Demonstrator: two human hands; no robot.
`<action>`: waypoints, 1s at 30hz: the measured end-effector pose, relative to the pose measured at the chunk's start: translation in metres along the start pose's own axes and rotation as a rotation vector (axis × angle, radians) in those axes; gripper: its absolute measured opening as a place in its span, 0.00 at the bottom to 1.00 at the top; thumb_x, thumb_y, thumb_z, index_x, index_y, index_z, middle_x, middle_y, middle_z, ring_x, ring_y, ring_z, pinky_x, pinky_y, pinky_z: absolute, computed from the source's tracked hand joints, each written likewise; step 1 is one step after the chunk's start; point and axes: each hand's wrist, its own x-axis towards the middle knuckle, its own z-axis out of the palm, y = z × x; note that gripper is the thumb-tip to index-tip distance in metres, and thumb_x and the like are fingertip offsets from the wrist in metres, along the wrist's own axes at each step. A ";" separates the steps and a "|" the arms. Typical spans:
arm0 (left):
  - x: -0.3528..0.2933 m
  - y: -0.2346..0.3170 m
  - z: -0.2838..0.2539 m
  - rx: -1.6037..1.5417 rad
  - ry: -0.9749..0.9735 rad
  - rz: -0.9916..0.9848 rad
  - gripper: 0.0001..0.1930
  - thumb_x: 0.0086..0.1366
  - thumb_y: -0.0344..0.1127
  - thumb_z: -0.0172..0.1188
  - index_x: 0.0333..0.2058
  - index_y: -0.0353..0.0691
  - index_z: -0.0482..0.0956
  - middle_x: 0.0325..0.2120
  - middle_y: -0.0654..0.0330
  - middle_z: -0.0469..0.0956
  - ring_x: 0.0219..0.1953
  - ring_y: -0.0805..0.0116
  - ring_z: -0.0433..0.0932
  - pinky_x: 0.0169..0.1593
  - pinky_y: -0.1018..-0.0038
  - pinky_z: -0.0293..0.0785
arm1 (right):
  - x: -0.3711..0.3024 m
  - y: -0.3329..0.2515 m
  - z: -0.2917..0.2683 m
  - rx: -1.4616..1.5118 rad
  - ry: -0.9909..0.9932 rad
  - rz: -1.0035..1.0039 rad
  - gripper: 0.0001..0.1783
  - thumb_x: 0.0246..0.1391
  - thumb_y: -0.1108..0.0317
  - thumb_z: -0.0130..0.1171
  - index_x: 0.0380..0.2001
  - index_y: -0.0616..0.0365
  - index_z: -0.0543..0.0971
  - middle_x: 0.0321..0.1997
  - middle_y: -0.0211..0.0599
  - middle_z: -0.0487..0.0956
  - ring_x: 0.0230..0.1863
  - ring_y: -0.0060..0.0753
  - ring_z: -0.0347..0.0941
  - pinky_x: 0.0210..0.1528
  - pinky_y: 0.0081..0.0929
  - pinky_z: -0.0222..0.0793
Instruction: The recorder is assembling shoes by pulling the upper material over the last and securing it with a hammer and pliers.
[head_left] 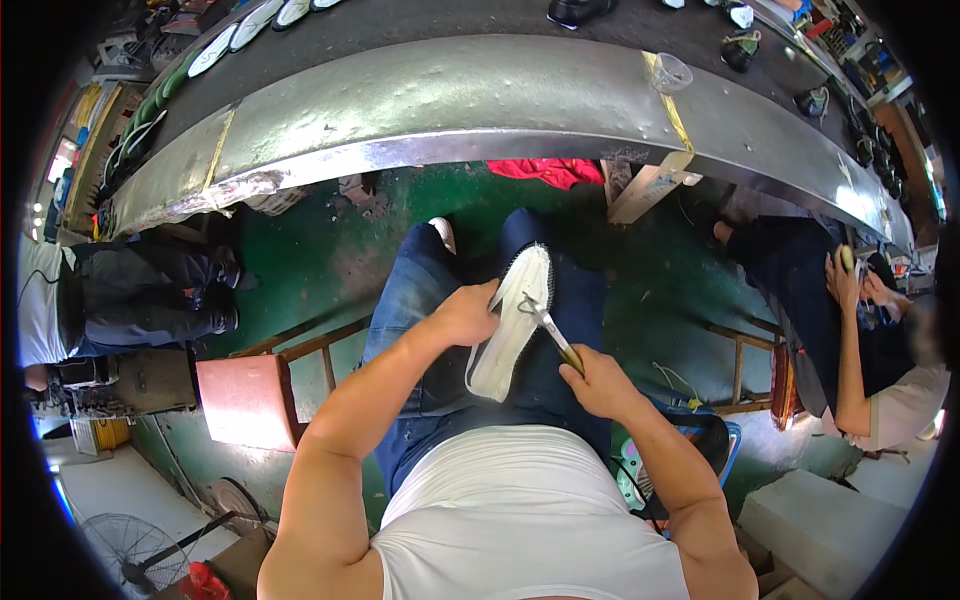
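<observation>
"Judging from its slim profile, how should that long white shoe-shaped piece with the dark ridged edge (505,355) handle?"

"Light, I'd say, with a fairly stiff bottom and a softer rim that probably gives under a pinch. It looks neither slippery nor fragile, though the pale face would likely mark."

"Where is it, and what has hold of it?"

"Middle of the frame, above the lap, its rounded upper end leaning right. The bare left hand (467,315) grips its left edge; the bare right hand (600,383) is wrapped round the yellowish handle of a slim silvery metal tool (546,322), whose head lies over the white face. Whether the metal touches, I can't tell."

"Best place to hold it?"

"The side edge near the middle, as the left hand does; that should resist twisting and leave the opposite edge free."

"And the counts?"

"One piece, one tool. On the long bench with a dented grey metal front (430,90), four white, dark-rimmed sole shapes (213,50) show at upper left, some cut off. One clear plastic cup (671,72) sits at upper right. The dark shoes (740,52) there crowd too much for a sure count."
</observation>
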 end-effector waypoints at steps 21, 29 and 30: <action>-0.031 0.024 0.041 0.339 0.657 0.289 0.14 0.65 0.40 0.60 0.23 0.39 0.76 0.14 0.50 0.75 0.20 0.46 0.78 0.25 0.55 0.75 | 0.041 -0.044 -0.076 0.408 -0.583 0.393 0.18 0.63 0.58 0.56 0.44 0.63 0.78 0.40 0.36 0.82 0.40 0.28 0.78 0.37 0.35 0.76; 0.021 -0.043 0.058 -1.219 0.108 -0.165 0.25 0.77 0.52 0.42 0.57 0.39 0.73 0.50 0.55 0.78 0.52 0.65 0.75 0.59 0.68 0.70 | 0.059 -0.056 -0.057 -0.391 -0.370 0.040 0.15 0.62 0.63 0.54 0.38 0.67 0.78 0.37 0.60 0.81 0.42 0.62 0.78 0.45 0.50 0.73; 0.014 -0.043 0.054 -1.306 0.055 -0.063 0.26 0.76 0.52 0.45 0.61 0.39 0.70 0.54 0.57 0.76 0.55 0.66 0.73 0.61 0.67 0.68 | 0.055 -0.043 -0.045 -0.324 -0.292 -0.021 0.15 0.62 0.63 0.54 0.37 0.67 0.78 0.36 0.60 0.81 0.41 0.64 0.77 0.46 0.51 0.72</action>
